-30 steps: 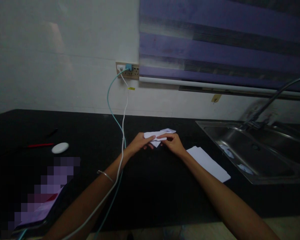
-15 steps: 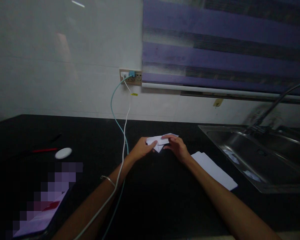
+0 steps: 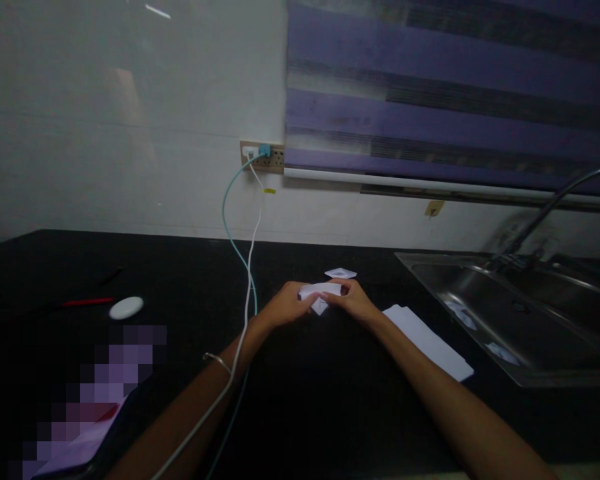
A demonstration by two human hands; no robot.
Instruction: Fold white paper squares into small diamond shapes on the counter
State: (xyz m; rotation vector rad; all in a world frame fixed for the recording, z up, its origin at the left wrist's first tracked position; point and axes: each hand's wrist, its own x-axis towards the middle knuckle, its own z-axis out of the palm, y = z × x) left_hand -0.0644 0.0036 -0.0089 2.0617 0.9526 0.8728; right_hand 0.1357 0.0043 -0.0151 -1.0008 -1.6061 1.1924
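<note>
A small piece of folded white paper (image 3: 321,289) is gripped between my two hands over the dark countertop. It has a pointed flap hanging down at its middle. My left hand (image 3: 287,304) pinches its left end, thumb on the near face. On the right end, my right hand (image 3: 354,300) is closed too, its thumb close to the other thumb. Fingers behind the paper are mostly hidden. Just beyond the hands lies another folded paper piece (image 3: 341,273), diamond-like in outline. A stack of white paper sheets (image 3: 427,341) rests beside my right forearm.
A steel sink (image 3: 480,333) with a curved faucet (image 3: 555,200) is at the right. White (image 3: 247,320) and teal (image 3: 229,220) cables run from the wall socket (image 3: 275,159) past my left forearm. A white oval object (image 3: 127,307), red stick (image 3: 87,302) and partly blurred screen (image 3: 75,443) lie left.
Both hands have come slightly nearer with the folded paper, and the thumbs now meet at its middle. The diamond-like paper behind is more fully visible.
</note>
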